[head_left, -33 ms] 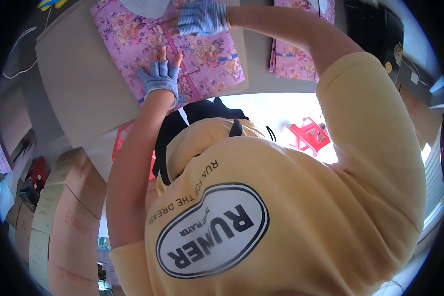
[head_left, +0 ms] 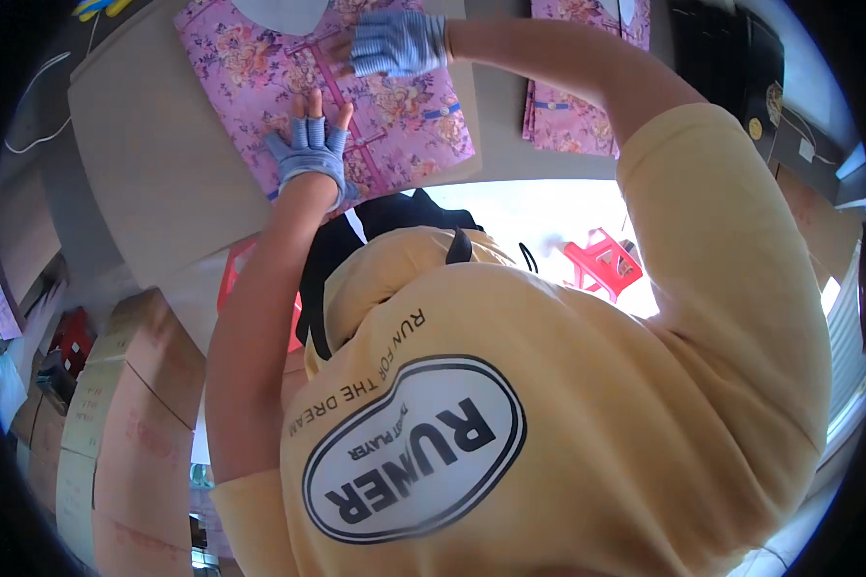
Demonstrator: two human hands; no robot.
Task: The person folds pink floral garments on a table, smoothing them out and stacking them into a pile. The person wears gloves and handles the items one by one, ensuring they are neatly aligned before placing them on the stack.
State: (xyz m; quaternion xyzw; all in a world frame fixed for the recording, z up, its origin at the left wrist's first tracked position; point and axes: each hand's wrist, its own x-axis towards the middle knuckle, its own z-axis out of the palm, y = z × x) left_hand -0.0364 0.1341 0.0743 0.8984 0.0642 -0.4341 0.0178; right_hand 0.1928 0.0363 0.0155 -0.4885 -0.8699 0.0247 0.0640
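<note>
Right hand (head_left: 399, 44) shifted slightly nearer the body; left hand (head_left: 310, 159) about where it was.
Pink cloth (head_left: 387, 104) lies flat on bench (head_left: 144, 144), under both hands. Left fingers spread on top, gripping nothing; right fingers partly blurred, can't tell if pinching. Cloth looks light, limp, hard to break, likely to crease or slide. Take it by opposite edges, palm supporting the middle.
</note>
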